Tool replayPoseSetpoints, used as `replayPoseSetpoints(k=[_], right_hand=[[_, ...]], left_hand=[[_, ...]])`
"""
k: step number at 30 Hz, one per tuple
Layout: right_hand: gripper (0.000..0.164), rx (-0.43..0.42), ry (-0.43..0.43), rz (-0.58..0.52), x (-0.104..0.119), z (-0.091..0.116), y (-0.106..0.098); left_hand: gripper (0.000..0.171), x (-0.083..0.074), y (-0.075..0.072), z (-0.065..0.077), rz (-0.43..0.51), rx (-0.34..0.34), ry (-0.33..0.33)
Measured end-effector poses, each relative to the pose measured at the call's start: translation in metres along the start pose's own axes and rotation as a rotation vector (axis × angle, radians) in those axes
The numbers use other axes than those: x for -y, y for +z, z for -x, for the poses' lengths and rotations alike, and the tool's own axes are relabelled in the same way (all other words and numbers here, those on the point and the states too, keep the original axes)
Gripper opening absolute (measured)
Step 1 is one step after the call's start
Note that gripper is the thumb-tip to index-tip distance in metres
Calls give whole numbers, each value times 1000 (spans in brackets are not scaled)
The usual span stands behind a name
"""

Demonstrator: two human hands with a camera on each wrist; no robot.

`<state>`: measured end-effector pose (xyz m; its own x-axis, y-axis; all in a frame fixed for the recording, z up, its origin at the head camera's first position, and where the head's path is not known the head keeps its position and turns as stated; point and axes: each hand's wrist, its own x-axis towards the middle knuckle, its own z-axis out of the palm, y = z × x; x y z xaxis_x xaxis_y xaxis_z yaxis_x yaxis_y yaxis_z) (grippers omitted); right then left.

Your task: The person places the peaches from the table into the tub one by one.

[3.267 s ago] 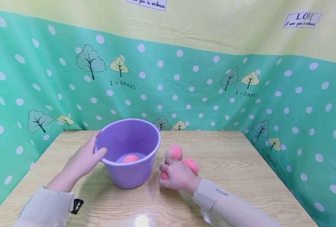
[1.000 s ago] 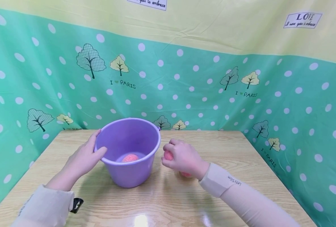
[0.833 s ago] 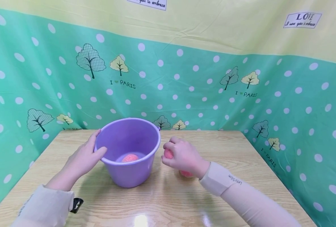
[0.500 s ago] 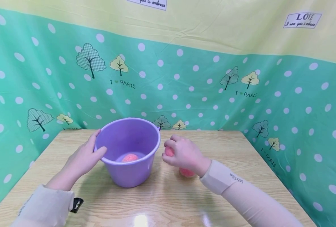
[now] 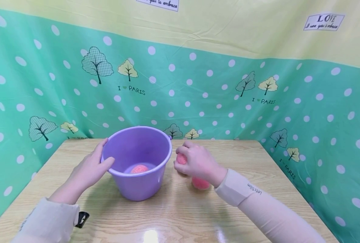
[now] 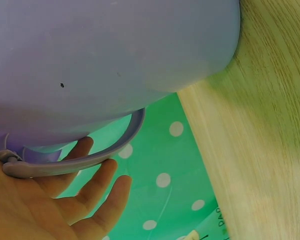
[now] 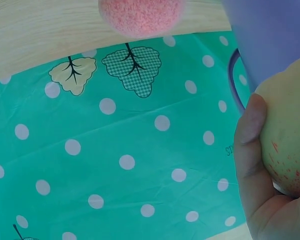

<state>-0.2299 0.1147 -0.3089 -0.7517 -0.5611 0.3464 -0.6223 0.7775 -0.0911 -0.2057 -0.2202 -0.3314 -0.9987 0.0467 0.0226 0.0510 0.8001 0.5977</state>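
My left hand (image 5: 90,167) holds the rim of a purple bucket (image 5: 137,187), with the thumb inside and the fingers outside. In the left wrist view the bucket's handle (image 6: 90,159) lies across those fingers. To the right of the bucket, my right hand (image 5: 199,163) grips a peach (image 5: 181,158) with a grainy pink side. The right wrist view shows its pale yellow-green side (image 7: 290,135) with red specks. Another pink peach (image 5: 200,183) rests on the table below the right hand, and one more peach (image 5: 139,169) lies inside the bucket. An edge below the held peach is mostly hidden.
The bucket and peaches stand on a light wood-grain table (image 5: 243,206). A green and yellow curtain (image 5: 198,84) with dots and trees hangs behind and along both sides.
Since the earliest frame, my right hand has moved away from me, and the peaches beside the bucket have shifted. Lately it creeps slightly farther back. My left hand and the bucket stay put.
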Motion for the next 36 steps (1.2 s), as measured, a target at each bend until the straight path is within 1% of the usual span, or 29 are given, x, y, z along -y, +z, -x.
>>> replayPoseSetpoints(k=[8,15,20,27,36], right_hand=[[30,-23,-2,-5,1,-4,-6],[30,-21,17,-28,2,-5,-11],[29,-28,26,-24,2,-7,-14],[30,-63,16,-34,1,-9,-18],[31,-62,20,-43,2,-12,-20]], left_hand=[[81,1,0,0,3,3,-2],[81,1,1,-1,3,4,-4],[81,1,1,-1,2,1,-1],[81,2,1,-1,0,1,-1],[81,2,1,-1,-5,0,2]])
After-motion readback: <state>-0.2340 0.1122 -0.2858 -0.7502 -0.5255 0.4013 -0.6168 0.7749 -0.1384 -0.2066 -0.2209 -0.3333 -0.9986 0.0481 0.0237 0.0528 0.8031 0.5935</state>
